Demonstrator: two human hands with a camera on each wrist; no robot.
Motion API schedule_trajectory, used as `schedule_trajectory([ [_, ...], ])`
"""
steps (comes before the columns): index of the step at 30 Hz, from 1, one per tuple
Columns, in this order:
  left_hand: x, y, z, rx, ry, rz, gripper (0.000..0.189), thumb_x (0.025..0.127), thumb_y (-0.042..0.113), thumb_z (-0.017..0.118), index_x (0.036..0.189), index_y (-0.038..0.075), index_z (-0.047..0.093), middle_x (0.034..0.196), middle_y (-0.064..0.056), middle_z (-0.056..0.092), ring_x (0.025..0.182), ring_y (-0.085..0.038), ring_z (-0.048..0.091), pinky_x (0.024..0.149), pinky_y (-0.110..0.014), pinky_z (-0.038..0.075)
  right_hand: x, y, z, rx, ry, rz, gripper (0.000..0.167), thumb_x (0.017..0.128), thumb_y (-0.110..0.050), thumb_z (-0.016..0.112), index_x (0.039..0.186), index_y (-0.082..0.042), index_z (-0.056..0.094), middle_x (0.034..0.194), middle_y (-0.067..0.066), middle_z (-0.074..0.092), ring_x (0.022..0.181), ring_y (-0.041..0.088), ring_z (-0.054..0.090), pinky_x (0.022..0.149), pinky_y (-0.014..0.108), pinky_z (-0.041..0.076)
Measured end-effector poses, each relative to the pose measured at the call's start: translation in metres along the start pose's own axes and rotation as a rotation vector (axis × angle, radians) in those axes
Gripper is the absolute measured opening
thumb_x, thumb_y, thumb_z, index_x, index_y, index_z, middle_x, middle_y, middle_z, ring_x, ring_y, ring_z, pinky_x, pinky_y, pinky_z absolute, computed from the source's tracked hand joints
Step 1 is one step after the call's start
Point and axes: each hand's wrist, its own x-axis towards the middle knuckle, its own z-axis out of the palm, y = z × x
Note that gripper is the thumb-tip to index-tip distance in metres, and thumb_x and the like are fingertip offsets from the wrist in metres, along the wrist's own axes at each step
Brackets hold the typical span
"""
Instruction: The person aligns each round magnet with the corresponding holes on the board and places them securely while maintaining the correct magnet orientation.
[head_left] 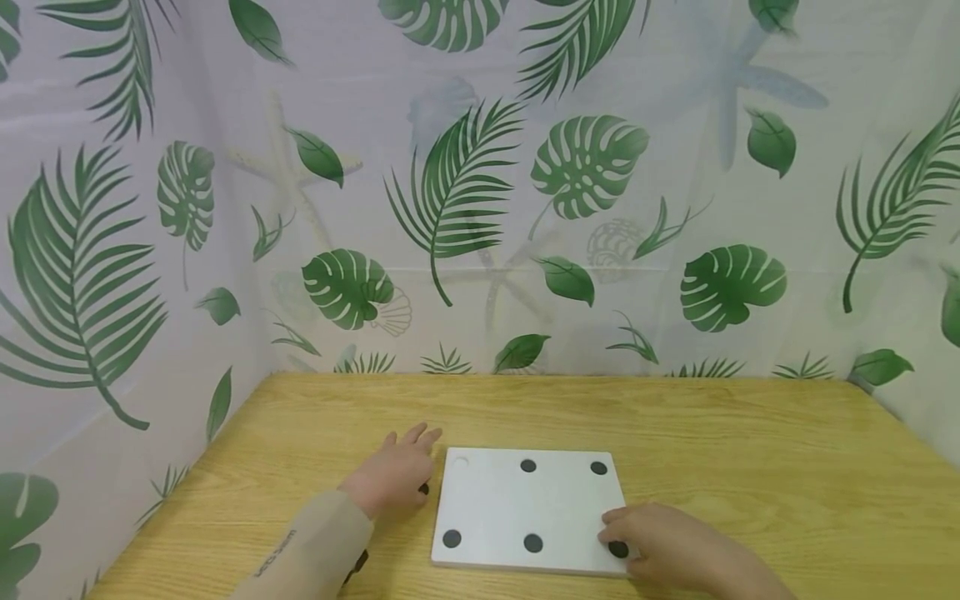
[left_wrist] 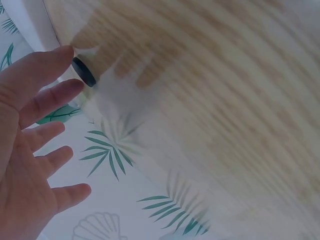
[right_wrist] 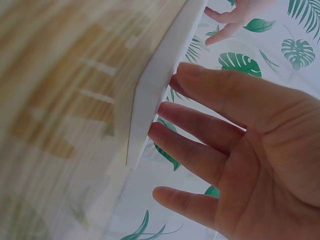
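A flat white board (head_left: 491,500) lies on the table, with several black discs set into its face, such as one disc (head_left: 533,543) along its near edge. At its far left corner is a pale round recess (head_left: 461,462). Just left of the board, my left hand (head_left: 393,477) pinches a loose black disc (left_wrist: 84,72) between thumb and index finger, the other fingers spread. My right hand (head_left: 671,546) rests its fingertips on the board's near right corner, beside the black disc (head_left: 618,549) there. The right wrist view shows these fingers fairly straight against the white board (right_wrist: 150,95).
The wood-grain table (head_left: 720,450) reaches back to a white curtain (head_left: 480,208) printed with green leaves, which also hangs along both sides. A dark strap or device (head_left: 357,565) sits by the left sleeve (head_left: 315,542).
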Motion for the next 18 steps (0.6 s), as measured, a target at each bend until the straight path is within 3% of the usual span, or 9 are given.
schedule_trajectory([
  [9, 0.0019, -0.0043, 0.0013, -0.041, 0.0, -0.024, 0.028, 0.077, 0.013, 0.065, 0.054, 0.013, 0.048, 0.137, -0.015, 0.031, 0.128, -0.034, 0.021, 0.093, -0.056, 0.025, -0.0004, 0.0, 0.0004, -0.023, 0.009, -0.032, 0.025, 0.07, -0.007, 0.069, 0.095, -0.012, 0.067, 0.104, 0.003, 0.061, 0.096, 0.02, 0.056, 0.081, 0.037, 0.044],
  [18, 0.0066, -0.0046, 0.0039, -0.005, -0.036, -0.038, 0.025, 0.077, 0.016, 0.066, 0.057, 0.013, 0.052, 0.138, -0.012, 0.031, 0.128, -0.032, 0.02, 0.094, -0.054, 0.026, 0.0003, -0.0019, -0.0006, -0.044, 0.01, -0.04, 0.025, 0.071, -0.007, 0.069, 0.095, -0.011, 0.067, 0.103, 0.003, 0.061, 0.094, 0.019, 0.056, 0.08, 0.036, 0.045],
])
